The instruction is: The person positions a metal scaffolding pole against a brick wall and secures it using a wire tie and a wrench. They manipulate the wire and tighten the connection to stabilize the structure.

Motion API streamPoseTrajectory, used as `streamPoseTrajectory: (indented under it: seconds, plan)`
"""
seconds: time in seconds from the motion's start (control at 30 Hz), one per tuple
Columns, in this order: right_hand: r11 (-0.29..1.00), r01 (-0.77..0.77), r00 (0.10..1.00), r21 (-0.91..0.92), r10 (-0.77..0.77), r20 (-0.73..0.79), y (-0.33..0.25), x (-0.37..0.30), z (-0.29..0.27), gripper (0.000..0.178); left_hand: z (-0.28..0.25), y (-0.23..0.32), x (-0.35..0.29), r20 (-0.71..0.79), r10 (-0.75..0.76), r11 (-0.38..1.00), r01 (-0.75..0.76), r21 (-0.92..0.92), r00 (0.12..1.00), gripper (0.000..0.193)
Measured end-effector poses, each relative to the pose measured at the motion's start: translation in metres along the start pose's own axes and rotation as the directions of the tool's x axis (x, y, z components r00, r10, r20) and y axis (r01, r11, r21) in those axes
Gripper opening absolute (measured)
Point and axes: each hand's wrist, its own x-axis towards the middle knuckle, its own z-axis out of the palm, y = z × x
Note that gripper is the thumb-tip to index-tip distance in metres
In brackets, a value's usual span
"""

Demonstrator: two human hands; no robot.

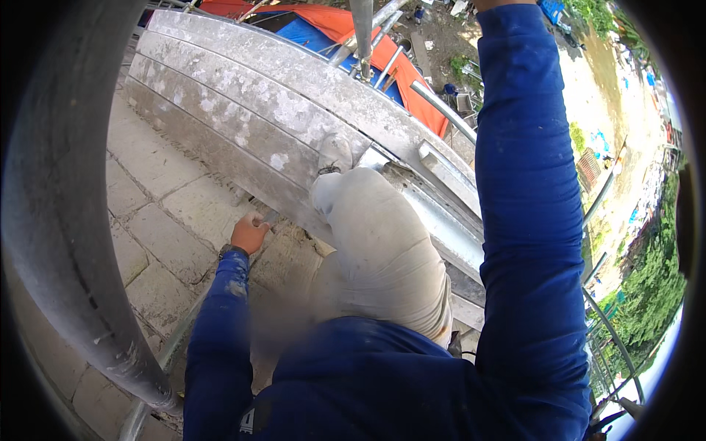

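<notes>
My left hand (pixel 249 234) is closed into a fist and pressed against a grey block wall (pixel 158 228), just below a cement-spattered metal scaffold plank (pixel 243 103). I cannot make out whether anything is inside the fist. My right arm in a blue sleeve (pixel 526 191) reaches straight up past the top edge, so my right hand is out of view. My bent leg in light trousers (pixel 386 250) is between the arms, and its shoe (pixel 334 152) rests on the plank.
A thick grey scaffold tube (pixel 62 220) curves down the left side. Thinner steel tubes (pixel 362 33) and rails (pixel 445 110) cross beyond the plank. Orange and blue tarpaulins (pixel 334 22), bare ground and greenery (pixel 647 294) lie far below at the right.
</notes>
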Motion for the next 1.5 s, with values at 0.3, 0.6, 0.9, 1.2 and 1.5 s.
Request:
streamPoseTrajectory:
  seconds: [0.3, 0.6, 0.9, 1.2, 1.5]
  plan:
    - [0.977, -0.027, 0.946, 0.210, -0.043, 0.321, 0.011, 0.020, 0.052, 0.048, -0.081, 0.036, -0.026, -0.160, -0.084, 0.630, -0.072, -0.773, 0.983, 0.038]
    - [0.941, -0.138, 0.924, 0.308, 0.011, 0.382, 0.048, 0.030, 0.071, 0.029, -0.136, 0.226, -0.199, -0.293, 0.771, 0.489, -0.820, -0.296, 0.565, 0.036]
    - [0.942, -0.201, 0.928, 0.268, 0.096, 0.360, 0.056, 0.029, 0.071, 0.016, -0.215, 0.233, -0.306, -0.214, 0.914, 0.221, -0.864, -0.452, 0.345, 0.031]
    - [0.970, -0.159, 0.939, 0.183, 0.091, 0.330, 0.038, 0.026, 0.069, 0.017, -0.308, 0.136, -0.320, -0.395, 0.624, 0.582, -0.739, -0.341, 0.674, 0.063]
    - [0.993, 0.093, 0.916, -0.073, -0.057, 0.397, 0.035, 0.022, 0.069, 0.022, -0.285, 0.120, -0.273, 0.047, 0.731, 0.547, -0.544, -0.636, 0.681, 0.075]
